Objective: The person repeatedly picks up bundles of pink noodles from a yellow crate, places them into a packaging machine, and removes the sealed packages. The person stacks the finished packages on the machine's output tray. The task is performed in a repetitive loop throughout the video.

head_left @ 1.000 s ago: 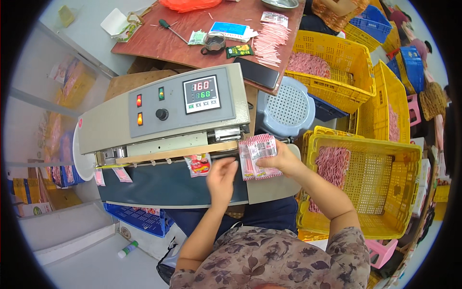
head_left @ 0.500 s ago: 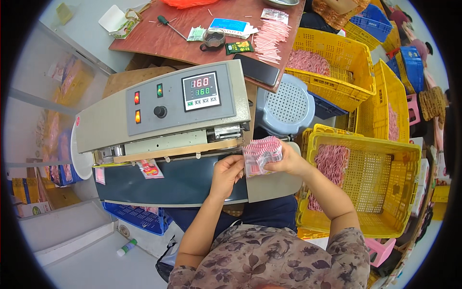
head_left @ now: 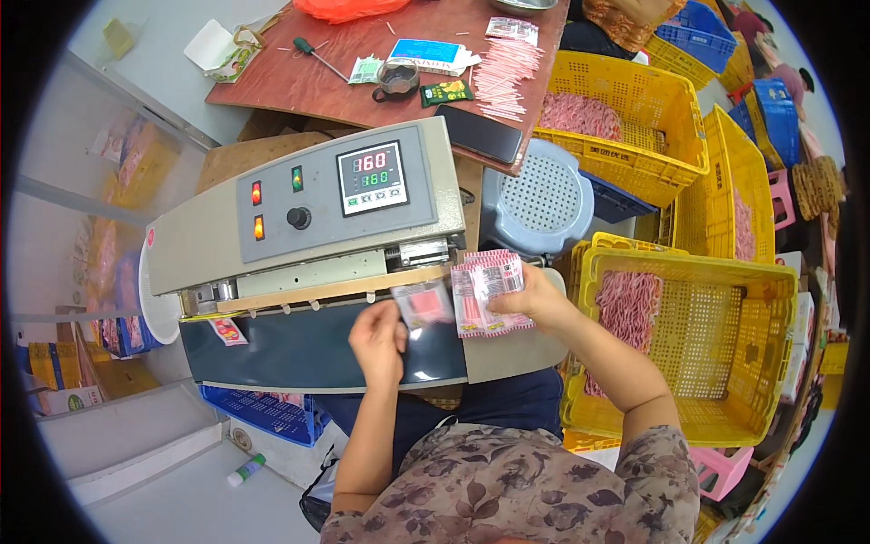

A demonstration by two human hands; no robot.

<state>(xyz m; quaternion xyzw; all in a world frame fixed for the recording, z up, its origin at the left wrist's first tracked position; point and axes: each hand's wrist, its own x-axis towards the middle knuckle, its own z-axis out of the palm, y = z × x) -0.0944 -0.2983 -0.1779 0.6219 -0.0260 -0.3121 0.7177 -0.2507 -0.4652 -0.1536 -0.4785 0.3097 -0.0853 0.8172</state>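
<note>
My right hand (head_left: 530, 301) grips a fanned stack of small pink-and-white packets (head_left: 485, 295) over the right end of a band sealing machine (head_left: 326, 195). To its left, my left hand (head_left: 379, 344) has curled fingers at the lower corner of a single clear-and-pink packet (head_left: 424, 304). This packet is smeared by motion, and its upper edge lies by the machine's tan band (head_left: 335, 288). The fingertips are partly hidden, but they appear closed on the packet's corner. Farther left, a red-and-white packet (head_left: 228, 332) hangs from the band over the dark front plate.
Yellow crates (head_left: 725, 335) with pink packets stand at right, beside a grey-blue stool (head_left: 539, 195). Behind the machine, a red-brown table (head_left: 353, 100) bears a phone (head_left: 480, 133), a glass mug (head_left: 399, 80), a screwdriver (head_left: 317, 56) and white-pink sticks (head_left: 503, 77). A blue crate (head_left: 263, 412) sits lower left.
My left hand has moved left and down from the stack, with a single packet now apart from it. The hanging packet has shifted left along the band; the one at the far left end is gone from view.
</note>
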